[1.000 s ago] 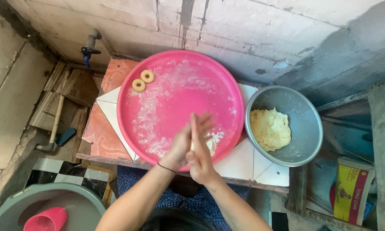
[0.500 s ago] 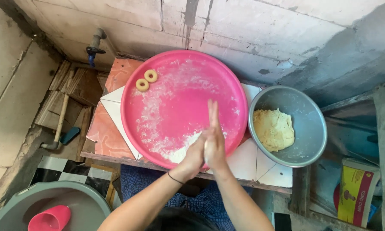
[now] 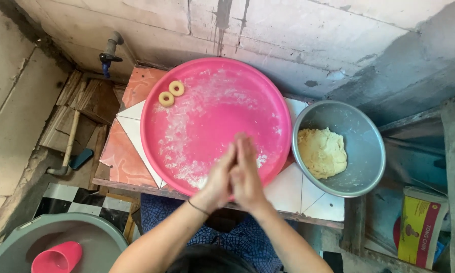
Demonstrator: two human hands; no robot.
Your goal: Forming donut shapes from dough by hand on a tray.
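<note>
We see the left hand (image 3: 218,178) and the right hand (image 3: 246,172) pressed flat against each other, palm to palm, over the near edge of a big pink tray (image 3: 187,86). The fingers of both hands lie straight and close together, pointing away from the body toward the wall. We cannot tell whether anything sits between the palms; nothing shows at their edges. A thin dark band circles the left wrist.

The tray rests on a small tiled table (image 3: 131,136) with orange and white tiles. White flour dusts the tray, thickest on its left half and near the hands. At the far left of the tray lie two small dough rings (image 3: 171,93), side by side and touching or nearly so, well apart from the hands.

Just right of the tray stands a grey metal bowl (image 3: 361,131), its rim close to the tray's edge. A lump of pale yellow dough (image 3: 321,151) lies in its left part.

Behind the table rises a rough concrete wall (image 3: 288,30), with a tap (image 3: 109,50) at its far left. Left of the table, a hammer (image 3: 68,149) lies on wooden planks. At the near left corner we see a grey basin (image 3: 15,240) with a pink cup (image 3: 58,258) in it. At the near right stands a yellow and red packet (image 3: 419,225).
</note>
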